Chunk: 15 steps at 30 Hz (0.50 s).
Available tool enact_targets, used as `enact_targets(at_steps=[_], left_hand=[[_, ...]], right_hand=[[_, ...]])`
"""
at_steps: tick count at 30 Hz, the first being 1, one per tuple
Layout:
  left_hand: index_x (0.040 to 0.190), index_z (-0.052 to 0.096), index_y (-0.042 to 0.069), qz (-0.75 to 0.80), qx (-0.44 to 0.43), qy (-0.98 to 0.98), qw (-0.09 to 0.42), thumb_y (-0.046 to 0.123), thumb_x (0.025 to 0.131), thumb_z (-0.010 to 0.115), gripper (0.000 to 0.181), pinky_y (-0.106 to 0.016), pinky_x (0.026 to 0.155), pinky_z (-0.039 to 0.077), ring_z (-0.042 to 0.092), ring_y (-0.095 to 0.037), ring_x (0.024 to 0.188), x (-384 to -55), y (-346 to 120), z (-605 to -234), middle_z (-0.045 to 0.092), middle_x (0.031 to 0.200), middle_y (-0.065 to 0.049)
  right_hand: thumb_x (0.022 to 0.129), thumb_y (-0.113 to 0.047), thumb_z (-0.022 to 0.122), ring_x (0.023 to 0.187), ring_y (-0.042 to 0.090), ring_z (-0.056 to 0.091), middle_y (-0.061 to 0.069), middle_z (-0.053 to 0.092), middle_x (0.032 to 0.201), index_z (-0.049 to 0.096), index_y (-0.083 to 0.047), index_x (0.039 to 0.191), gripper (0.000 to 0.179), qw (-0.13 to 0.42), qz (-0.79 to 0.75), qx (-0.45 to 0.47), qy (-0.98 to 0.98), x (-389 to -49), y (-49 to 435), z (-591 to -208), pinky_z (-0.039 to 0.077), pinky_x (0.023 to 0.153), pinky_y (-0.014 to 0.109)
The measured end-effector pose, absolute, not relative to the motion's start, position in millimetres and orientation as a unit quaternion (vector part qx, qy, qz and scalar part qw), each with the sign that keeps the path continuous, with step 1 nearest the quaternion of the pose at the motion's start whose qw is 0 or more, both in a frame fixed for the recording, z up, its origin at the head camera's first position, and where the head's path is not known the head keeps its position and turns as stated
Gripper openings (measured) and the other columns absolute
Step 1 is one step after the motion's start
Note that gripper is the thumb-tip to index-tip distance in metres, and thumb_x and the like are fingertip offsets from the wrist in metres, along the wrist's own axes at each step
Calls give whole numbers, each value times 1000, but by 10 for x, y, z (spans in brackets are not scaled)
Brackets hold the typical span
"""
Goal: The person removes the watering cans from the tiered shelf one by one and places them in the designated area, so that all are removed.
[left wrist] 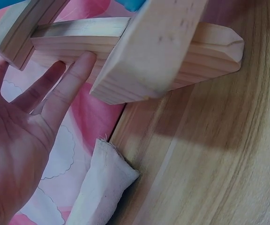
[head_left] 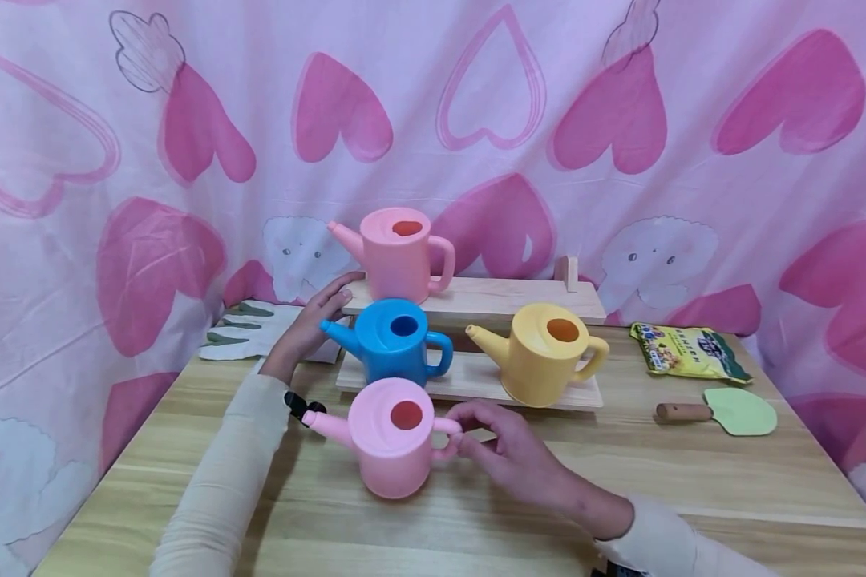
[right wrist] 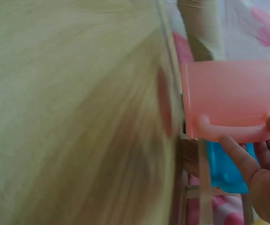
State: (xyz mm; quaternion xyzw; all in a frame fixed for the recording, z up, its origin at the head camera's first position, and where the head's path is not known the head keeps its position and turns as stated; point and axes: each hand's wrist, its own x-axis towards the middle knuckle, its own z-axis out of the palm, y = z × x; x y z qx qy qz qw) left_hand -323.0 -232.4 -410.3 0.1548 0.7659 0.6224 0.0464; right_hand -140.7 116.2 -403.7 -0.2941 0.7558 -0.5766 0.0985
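Observation:
My right hand (head_left: pixel 512 453) pinches the handle of a pink watering can (head_left: pixel 393 449) in front of the wooden shelf (head_left: pixel 476 298). In the right wrist view that can (right wrist: pixel 231 93) appears held a little above the tabletop, with fingers and thumb at its handle. My left hand (head_left: pixel 317 320) touches the left end of the shelf; the left wrist view shows its fingers (left wrist: pixel 64 96) extended against the wood (left wrist: pixel 144 56). Another pink watering can (head_left: pixel 397 260) stands on the upper board. A blue watering can (head_left: pixel 391 344) and a yellow one (head_left: pixel 546 361) are at the lower board (head_left: pixel 469 377).
White gloves with green fingertips (head_left: pixel 248 332) lie behind my left forearm. On the right are a yellow printed packet (head_left: pixel 689 353) and a small trowel (head_left: pixel 739 413) with a green blade. A pink heart-patterned curtain (head_left: pixel 418 176) hangs behind the wooden table (head_left: pixel 693 489).

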Motion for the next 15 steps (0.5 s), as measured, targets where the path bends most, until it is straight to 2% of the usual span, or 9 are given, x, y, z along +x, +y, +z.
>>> enact_targets(at_steps=[4, 9, 15], left_hand=[[163, 33, 30, 627, 156, 762, 49, 51, 106, 48, 62, -57, 114, 35, 31, -33, 148, -3233, -2337, -4109, 26, 167, 3], [163, 33, 30, 628, 151, 761, 53, 52, 107, 47, 62, -57, 114, 34, 31, -34, 148, -3234, -2336, -4108, 25, 167, 3], [162, 34, 31, 631, 146, 760, 57, 53, 107, 46, 60, -59, 114, 33, 30, -35, 149, -3266, -2345, -4133, 25, 167, 1]], right_hand=[[104, -17, 63, 105, 25, 68, 10, 66, 120, 65, -19, 123, 19, 114, -570, -293, 759, -1411, 1100, -4114, 60, 85, 38], [105, -19, 63, 108, 22, 64, 3, 66, 120, 65, -23, 122, 18, 118, -559, -289, 768, -1410, 1044, -4162, 60, 85, 35], [105, -13, 62, 110, 30, 69, 9, 65, 121, 63, -18, 122, 18, 146, -586, -288, 744, -1402, 1001, -4204, 58, 86, 32]])
